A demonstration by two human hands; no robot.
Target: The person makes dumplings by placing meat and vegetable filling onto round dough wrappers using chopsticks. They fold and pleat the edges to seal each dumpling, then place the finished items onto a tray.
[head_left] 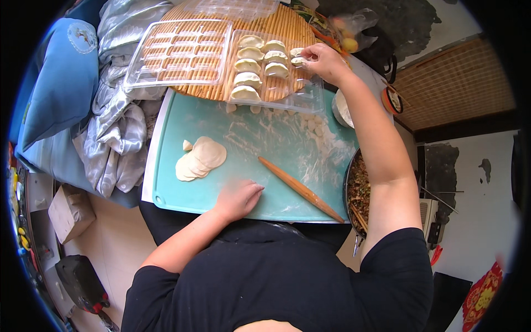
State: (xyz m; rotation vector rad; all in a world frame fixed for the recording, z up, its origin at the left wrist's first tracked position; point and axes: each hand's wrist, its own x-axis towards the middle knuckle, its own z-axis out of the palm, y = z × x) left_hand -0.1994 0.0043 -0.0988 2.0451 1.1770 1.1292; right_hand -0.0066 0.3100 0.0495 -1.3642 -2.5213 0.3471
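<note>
My right hand [327,63] reaches to the far right side of a clear plastic dumpling tray [272,98], its fingertips closed on a white dumpling [298,61]. Just behind that one lies another dumpling [296,52], partly hidden by the fingers. Several more dumplings [247,79] sit in two columns in the tray's left and middle compartments. At the near edge of a floury turquoise mat [238,130] rests my left hand [239,200], fingers curled in and holding nothing visible. Beyond it is an overlapping pile of round dough wrappers [202,157], with a small dough piece [187,145] beside it.
A tapered wooden rolling pin [301,189] lies diagonally on the mat. At the right stand a pan of chopped filling [358,191] and a bowl of flour [342,108]. An empty clear tray [180,52] sits on a round slatted board [296,27]. Small dough pieces [312,123] lie near the tray.
</note>
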